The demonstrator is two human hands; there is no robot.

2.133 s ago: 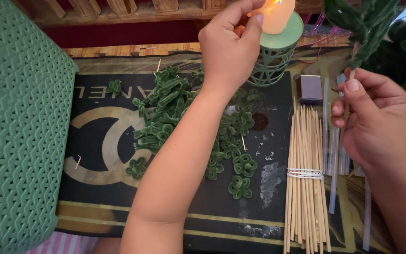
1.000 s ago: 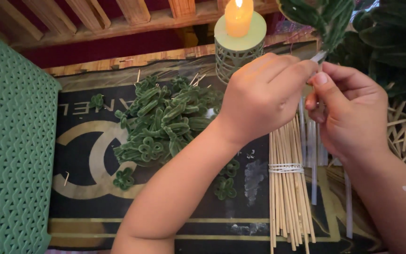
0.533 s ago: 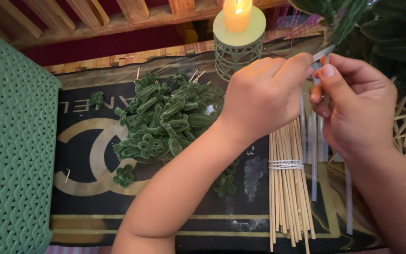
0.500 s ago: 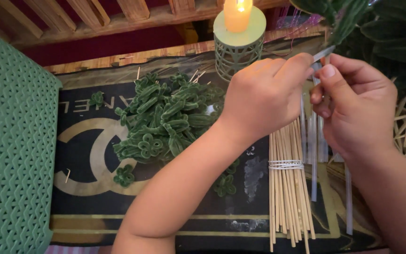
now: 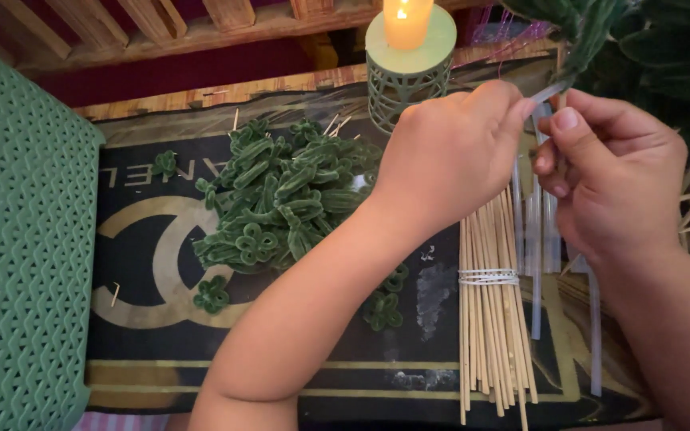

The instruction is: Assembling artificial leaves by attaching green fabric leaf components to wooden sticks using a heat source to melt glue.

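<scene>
A dark printed board [image 5: 145, 319] carries green pipe-cleaner flowers [image 5: 281, 199] centrally, bundled wooden sticks [image 5: 489, 303] toward its right edge, and a candle holder [image 5: 409, 68] at its far edge.

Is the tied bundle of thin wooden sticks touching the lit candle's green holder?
Apart. The head view shows the stick bundle ending under the left hand, short of the holder.

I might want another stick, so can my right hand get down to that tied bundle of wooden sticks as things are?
Probably yes. The right hand is just above the stick bundle, and nothing covers it. But that hand and the left hand both pinch a green stem, so it must let go first.
</scene>
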